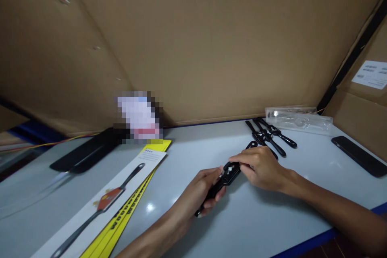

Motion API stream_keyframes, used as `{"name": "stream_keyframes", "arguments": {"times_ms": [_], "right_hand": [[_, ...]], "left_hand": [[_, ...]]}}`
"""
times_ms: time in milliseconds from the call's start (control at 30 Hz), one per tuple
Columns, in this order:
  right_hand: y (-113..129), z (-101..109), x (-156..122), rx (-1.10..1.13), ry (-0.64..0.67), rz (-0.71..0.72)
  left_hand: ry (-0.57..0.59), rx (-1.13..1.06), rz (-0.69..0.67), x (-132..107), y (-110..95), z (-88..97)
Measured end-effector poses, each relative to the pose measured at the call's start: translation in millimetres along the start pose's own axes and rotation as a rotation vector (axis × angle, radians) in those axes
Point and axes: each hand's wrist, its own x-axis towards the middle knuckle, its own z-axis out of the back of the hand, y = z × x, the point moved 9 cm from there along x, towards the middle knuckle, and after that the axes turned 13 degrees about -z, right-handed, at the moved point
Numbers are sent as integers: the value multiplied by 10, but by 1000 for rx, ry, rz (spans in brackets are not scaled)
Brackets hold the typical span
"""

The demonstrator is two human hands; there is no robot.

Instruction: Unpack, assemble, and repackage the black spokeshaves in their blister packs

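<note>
white card [98, 209] is lying nearest, left of the grip. the left hand [208, 187] is clamping one handle of the black tool [232, 173]; the right hand [256, 167] is pinching its middle — the tool is sitting between both, over the table [169, 193]. it is probably feeling stiff, lightish, slick; handles are likely offering surest hold. spare tools [273, 141] are crowding just beyond the right hand — room is opening farther left, before the cardboard wall [196, 48].

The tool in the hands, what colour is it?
The tool is shiny black, with a silvery spot; see the head view.
</note>
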Motion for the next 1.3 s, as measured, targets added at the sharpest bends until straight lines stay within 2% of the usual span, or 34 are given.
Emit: {"name": "stream_keyframes", "arguments": {"times_ms": [467, 600, 733, 900, 1133, 1300], "right_hand": [[-11, -38, -2, -18, 47, -18], [19, -1, -2, 12, 10, -7], [79, 40, -33, 22, -44, 33], [122, 4, -70, -68, -35, 67], [183, -25, -95, -93, -24, 101], [288, -37, -142, -85, -17, 175]], "left_hand": [[-4, 23, 26, -19, -5, -4], [-19, 9, 15, -16, -2, 14], [-40, -17, 17, -18, 15, 41], [-41, -15, 2, -14, 9, 39], [-40, -9, 3, 2, 11, 37], [-31, 4, 9, 1, 17, 34]]}}
